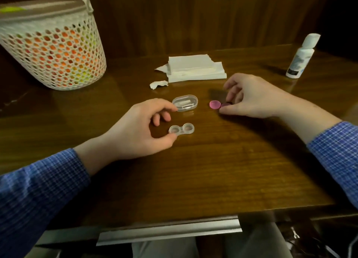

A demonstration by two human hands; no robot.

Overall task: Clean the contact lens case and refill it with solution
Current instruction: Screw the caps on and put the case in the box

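A clear two-well contact lens case (182, 130) lies uncapped on the wooden table (213, 170). My left hand (135, 129) has its thumb tip against the case's left end, with the fingers curled above it. Two pink caps lie to the right: one pink cap (215, 104) rests free, and a darker pink cap (226, 104) sits between the thumb and fingers of my right hand (251, 96). A white solution bottle (301, 58) stands at the far right.
A clear oval box (185, 102) sits just beyond my left hand. Folded white tissues (195, 68) and a torn scrap (157, 84) lie behind it. A white mesh basket (52, 46) stands at the far left. A drawer handle (168, 233) runs below the table's front edge.
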